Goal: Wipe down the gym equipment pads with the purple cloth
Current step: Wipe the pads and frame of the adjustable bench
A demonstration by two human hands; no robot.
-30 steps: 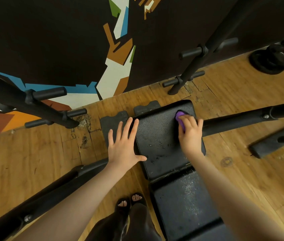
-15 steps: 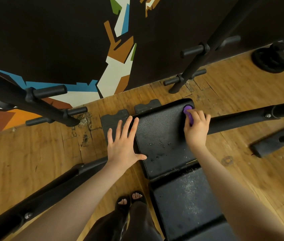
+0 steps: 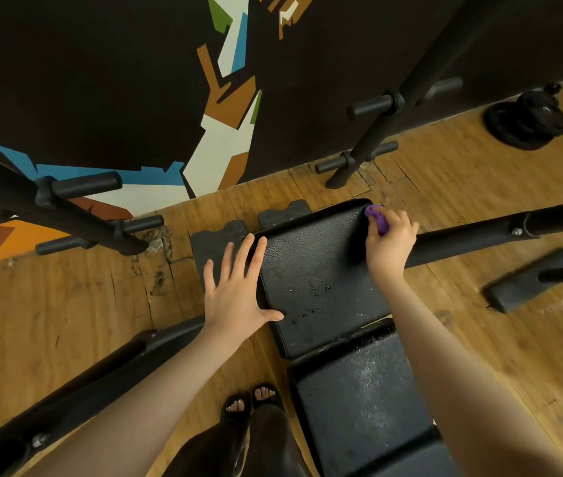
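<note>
Wiping the far right corner of the pad [image 3: 311,270] now, you've got the purple cloth [image 3: 378,217] bunched up under your right hand [image 3: 390,242], fingers curled over it and pinching it against the edge. Your left hand [image 3: 235,290] lies flat along the pad's left edge, fingers spread out straight. That cloth looks soft and floppy, weighs next to nothing, so I'd keep it wadded in your palm or it'll slip out. Droplets sit mid-pad, and the nearer pad [image 3: 359,401] looks speckled, so probably plenty left to do.
</note>
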